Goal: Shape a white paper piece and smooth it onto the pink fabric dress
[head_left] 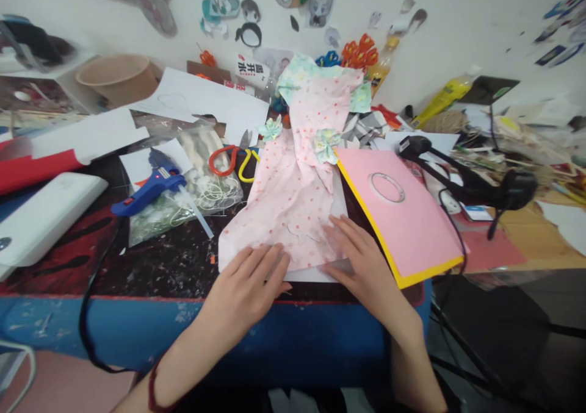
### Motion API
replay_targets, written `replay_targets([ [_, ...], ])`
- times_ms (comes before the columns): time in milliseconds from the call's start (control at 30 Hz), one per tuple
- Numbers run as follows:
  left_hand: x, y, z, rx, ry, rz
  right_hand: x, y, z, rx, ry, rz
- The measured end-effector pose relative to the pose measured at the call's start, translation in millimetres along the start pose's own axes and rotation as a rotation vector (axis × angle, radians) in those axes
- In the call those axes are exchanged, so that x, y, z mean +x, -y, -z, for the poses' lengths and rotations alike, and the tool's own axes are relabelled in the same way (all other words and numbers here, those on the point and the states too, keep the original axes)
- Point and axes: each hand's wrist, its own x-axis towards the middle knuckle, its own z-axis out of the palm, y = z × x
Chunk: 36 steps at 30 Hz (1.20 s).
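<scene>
A pink cloth with red dots (293, 187) is spread over a white sheet of paper (315, 275) at the table's front edge. A thin dark outline shows on the cloth's lower part. Its upper part is bunched up, with green-and-yellow cloth flowers (326, 146) on it. My left hand (249, 285) lies on the lower left of the cloth, fingers stretched out. On the lower right, my right hand (361, 257) touches cloth and paper with its fingers apart. Scissors with orange and yellow handles (235, 160) rest left of the cloth.
A blue glue gun (153, 187) lies left on a plastic bag of white bits (201, 187), its cord running off the front. A white power bank (50, 218) is farther left. Right are a pink board with yellow edge (412, 230), a ring (387, 187) and a black stand (471, 181).
</scene>
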Motion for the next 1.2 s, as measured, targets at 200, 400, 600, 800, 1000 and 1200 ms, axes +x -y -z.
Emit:
replay_targets([
  [200,-8.8,11.9,17.1,0.058,-0.015,-0.178,-5.0,-8.9,3.6,-0.18,-0.146,0.343],
  [400,-12.6,16.5,26.9,0.105,-0.038,-0.244,-4.8,5.3,-3.2,-0.309,-0.261,0.456],
  [600,-19.5,26.1,41.4,0.05,0.007,-0.183,-9.6,24.2,-0.1,-0.279,-0.238,0.397],
  [800,-1.2,17.9,24.6,0.048,-0.071,0.029,22.8,40.9,-5.9,-0.131,-0.118,0.102],
  [1000,-0.9,17.3,-6.9,0.048,-0.113,0.07,43.7,47.7,-34.0,-0.07,0.144,0.094],
  [1200,-8.7,18.5,-10.8,-0.021,-0.102,0.123,33.1,46.7,-33.7,-0.116,0.14,0.073],
])
